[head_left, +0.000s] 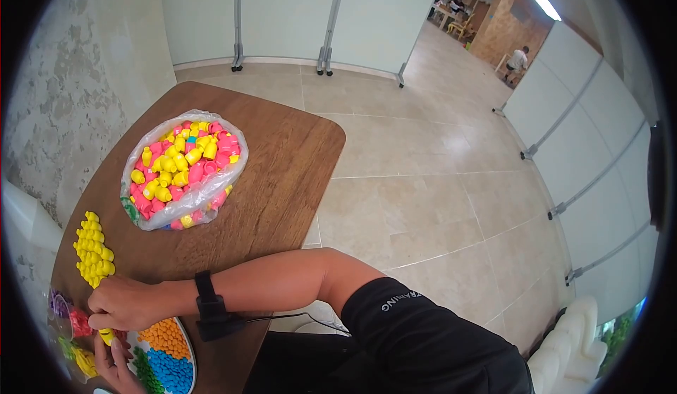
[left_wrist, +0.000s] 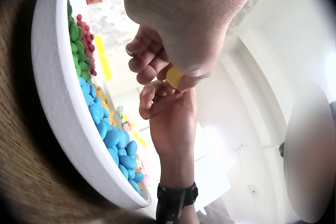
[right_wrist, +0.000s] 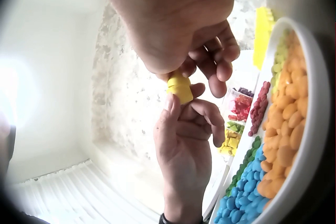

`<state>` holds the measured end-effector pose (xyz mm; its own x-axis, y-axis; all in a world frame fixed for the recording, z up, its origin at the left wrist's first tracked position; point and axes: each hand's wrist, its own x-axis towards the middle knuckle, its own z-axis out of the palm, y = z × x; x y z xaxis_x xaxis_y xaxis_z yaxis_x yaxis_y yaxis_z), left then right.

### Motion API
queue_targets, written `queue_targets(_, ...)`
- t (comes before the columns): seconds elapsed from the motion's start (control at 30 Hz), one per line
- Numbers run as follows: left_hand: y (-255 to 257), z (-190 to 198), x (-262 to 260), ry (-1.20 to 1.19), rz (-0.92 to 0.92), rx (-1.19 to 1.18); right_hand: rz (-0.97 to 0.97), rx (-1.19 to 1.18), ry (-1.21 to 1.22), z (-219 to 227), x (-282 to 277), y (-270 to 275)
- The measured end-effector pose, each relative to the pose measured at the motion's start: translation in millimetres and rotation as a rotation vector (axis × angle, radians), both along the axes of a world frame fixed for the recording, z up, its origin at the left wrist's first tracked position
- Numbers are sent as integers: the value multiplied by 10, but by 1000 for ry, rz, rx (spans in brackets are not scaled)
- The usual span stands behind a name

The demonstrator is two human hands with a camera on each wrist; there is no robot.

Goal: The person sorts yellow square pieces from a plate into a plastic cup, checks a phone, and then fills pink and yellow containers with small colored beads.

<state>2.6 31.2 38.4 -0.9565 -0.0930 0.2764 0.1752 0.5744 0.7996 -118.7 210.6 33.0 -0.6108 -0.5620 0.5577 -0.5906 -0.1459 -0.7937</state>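
Between both hands is a small yellow plastic bottle [right_wrist: 180, 89] with a seam across its upper part. My right hand [head_left: 127, 304] pinches its upper end with thumb and fingers. From below, my left hand [right_wrist: 185, 140] pinches the lower end between thumb and fingers. In the left wrist view only one round yellow end shows between the hands. Beside the hands stands a white dish [right_wrist: 315, 103] with candy-like pieces sorted by colour: orange pieces [right_wrist: 286, 129], blue pieces [left_wrist: 113, 137], green pieces [left_wrist: 77, 48] and red pieces [right_wrist: 259, 107].
A clear plastic bag [head_left: 235, 168] full of pink and yellow little bottles sits open on the brown table [head_left: 282, 161]. Several yellow bottles [head_left: 93, 249] stand grouped at the table's left edge. Clear containers hold red pieces [right_wrist: 240, 107] and yellow pieces [right_wrist: 229, 142]. A cable runs from the right wrist strap [head_left: 209, 306].
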Motion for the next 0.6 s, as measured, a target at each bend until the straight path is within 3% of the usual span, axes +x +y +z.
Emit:
queue_targets(0.33,-58,-86,-25,-39,40,14,-40,52,137,0,11,24)
queue_targets(0.6,-8,-16,3,6,8,-219,-68,51,104,-54,56,-46)
